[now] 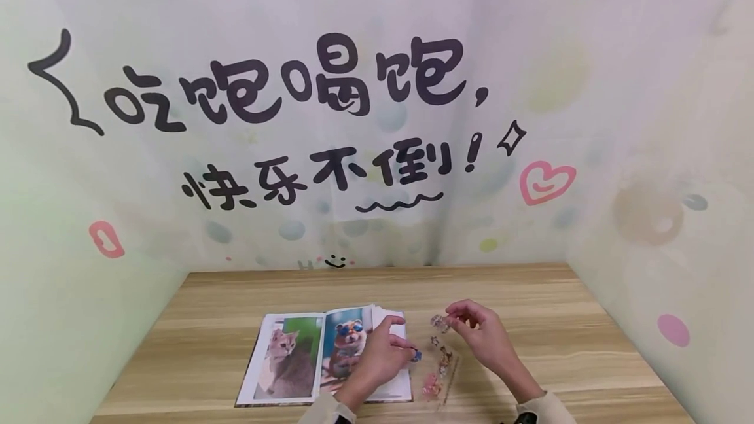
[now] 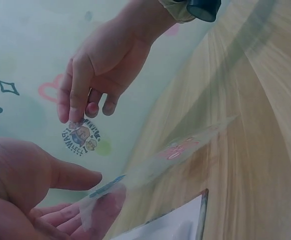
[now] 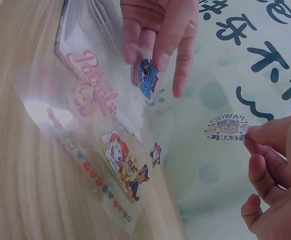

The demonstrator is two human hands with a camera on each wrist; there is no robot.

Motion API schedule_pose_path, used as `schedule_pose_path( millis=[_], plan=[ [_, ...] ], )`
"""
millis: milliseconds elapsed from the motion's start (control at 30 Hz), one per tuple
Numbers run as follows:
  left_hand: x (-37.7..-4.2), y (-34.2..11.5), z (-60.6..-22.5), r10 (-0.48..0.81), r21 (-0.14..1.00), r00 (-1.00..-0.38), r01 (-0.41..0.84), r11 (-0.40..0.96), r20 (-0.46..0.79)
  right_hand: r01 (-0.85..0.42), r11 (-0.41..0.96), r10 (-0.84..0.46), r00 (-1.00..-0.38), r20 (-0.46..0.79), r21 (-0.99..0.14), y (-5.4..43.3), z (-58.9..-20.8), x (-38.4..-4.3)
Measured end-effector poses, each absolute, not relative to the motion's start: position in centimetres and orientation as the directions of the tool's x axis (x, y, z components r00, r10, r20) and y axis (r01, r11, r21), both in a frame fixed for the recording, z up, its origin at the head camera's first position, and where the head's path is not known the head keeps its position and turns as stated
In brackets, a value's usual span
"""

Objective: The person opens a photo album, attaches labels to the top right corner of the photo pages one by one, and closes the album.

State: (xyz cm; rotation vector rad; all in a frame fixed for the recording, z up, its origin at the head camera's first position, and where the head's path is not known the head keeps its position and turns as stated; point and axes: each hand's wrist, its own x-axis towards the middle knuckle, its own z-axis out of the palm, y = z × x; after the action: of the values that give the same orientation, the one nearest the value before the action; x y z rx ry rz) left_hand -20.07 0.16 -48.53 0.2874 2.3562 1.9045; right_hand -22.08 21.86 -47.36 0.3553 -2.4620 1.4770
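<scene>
Between thumb and fingers, my left hand (image 1: 377, 360) pinches a transparent sticker sheet (image 3: 93, 125) printed with cartoon dogs, pink lettering and a row of small colored shapes. The sheet slants over the table just right of the open photo album (image 1: 250, 378). My right hand (image 1: 484, 340) holds a small clear sticker (image 3: 226, 127) by its edge, with thumb and index finger. This sticker shows a dog in a cap with lettering around it, and in the left wrist view it hangs apart from the sheet (image 2: 178, 150).
The album's left page carries a cat photo (image 1: 283, 358); its right page has a picture of an animal in blue sunglasses (image 1: 344, 345), partly covered by my left hand. Wood-grain table (image 1: 194, 319) lies beneath, and a printed curtain wall (image 1: 377, 241) stands behind it.
</scene>
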Motion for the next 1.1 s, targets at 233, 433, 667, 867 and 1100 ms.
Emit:
schedule_pose_path(
  millis=[233, 433, 667, 867, 1100],
  plan=[
    [-20.0, 1.0, -48.8, 0.222, 0.954, -0.975, 0.075, 0.290, 0.010, -0.337, 0.467, -0.067, -0.935, 0.348, -0.817, 22.0, -47.5, -22.2],
    [-19.9, 1.4, -48.9, 0.296, 0.941, -0.954, 0.062, 0.331, -0.041, -0.341, 0.468, -0.060, -0.933, 0.356, -0.815, 22.1, -47.6, -22.2],
    [-19.8, 1.5, -48.9, 0.364, 0.939, -0.929, 0.066, 0.336, -0.064, -0.344, 0.464, -0.056, -0.931, 0.361, -0.816, 22.0, -47.7, -22.1],
    [-19.9, 1.7, -48.8, 0.349, 0.955, -0.937, 0.073, 0.287, -0.033, -0.340, 0.447, -0.058, -0.934, 0.352, -0.827, 21.9, -47.8, -22.1],
    [-20.1, 1.4, -48.5, 0.333, 0.961, -0.942, 0.121, 0.248, 0.033, -0.300, 0.372, -0.072, -0.953, 0.294, -0.879, 21.8, -47.5, -21.9]
  ],
)
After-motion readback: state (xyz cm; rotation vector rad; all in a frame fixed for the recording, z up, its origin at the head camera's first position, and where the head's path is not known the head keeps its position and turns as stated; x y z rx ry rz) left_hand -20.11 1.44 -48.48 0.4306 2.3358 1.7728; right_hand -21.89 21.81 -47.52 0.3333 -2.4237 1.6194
